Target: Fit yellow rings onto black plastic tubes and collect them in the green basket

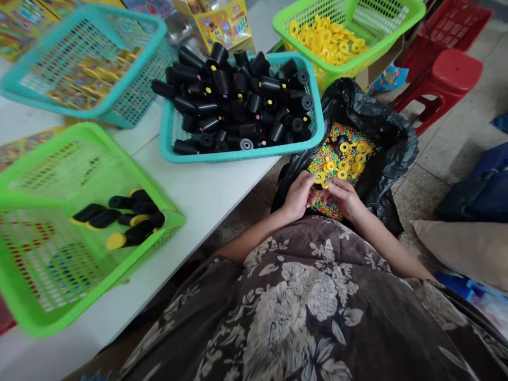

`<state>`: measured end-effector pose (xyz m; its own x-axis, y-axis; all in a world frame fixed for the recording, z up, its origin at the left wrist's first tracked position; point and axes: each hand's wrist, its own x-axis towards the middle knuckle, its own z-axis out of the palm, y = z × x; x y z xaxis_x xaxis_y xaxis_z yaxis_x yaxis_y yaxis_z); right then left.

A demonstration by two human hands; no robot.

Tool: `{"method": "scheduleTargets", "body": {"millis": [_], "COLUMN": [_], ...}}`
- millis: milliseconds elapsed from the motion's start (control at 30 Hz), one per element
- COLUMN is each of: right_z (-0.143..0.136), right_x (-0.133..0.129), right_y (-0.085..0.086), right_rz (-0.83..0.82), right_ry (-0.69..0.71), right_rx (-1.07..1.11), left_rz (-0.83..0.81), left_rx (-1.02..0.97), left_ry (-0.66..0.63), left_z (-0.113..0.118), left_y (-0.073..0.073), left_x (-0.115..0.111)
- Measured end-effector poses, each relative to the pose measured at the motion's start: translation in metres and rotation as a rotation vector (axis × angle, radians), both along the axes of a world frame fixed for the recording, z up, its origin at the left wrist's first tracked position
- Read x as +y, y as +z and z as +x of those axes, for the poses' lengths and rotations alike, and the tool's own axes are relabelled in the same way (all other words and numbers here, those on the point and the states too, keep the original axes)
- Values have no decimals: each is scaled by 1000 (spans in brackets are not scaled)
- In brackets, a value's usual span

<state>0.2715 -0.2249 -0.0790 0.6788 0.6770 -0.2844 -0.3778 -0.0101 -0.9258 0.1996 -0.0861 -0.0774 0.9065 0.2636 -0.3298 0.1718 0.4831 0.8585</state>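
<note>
My left hand [298, 194] and my right hand [342, 196] meet over a black plastic bag [357, 100]. Between their fingertips they grip a yellow ring-shaped cap with a small tab [319, 178]. Something dark shows just under the cap, mostly covered by my fingers. Small multicoloured beads [334, 210] fill the bag below, with several more yellow ring caps [343, 165] lying on them. Left of the bag, a turquoise basket [238, 157] on the table is heaped with black cylindrical bottles [222, 82], some showing yellow or pink ends.
On the white table [190, 196] stand a green basket [99, 296] holding a few yellow-capped black bottles and a turquoise basket [138, 32] of yellow-gold pieces. Another green basket [278, 21] holds yellow ring caps. Printed boxes [222, 29] sit behind; a red stool [456, 71] stands right.
</note>
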Motion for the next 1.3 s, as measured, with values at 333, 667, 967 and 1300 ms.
{"method": "scheduleTargets", "body": {"millis": [333, 667, 967, 1300], "right_z": [-2, -4, 2, 9], "right_x": [1, 7, 5, 0], "right_y": [-2, 13, 5, -9], "right_rz": [-5, -200, -226, -232], "right_ry": [-31, -95, -66, -43], "right_rx": [-69, -21, 36, -9], "left_rz": [71, 226, 212, 164], "left_rx": [-72, -162, -182, -128], "left_ry": [-19, -117, -133, -155], "left_z": [0, -7, -7, -9], "left_y": [-5, -10, -3, -1], "left_x": [-2, 2, 2, 3]}}
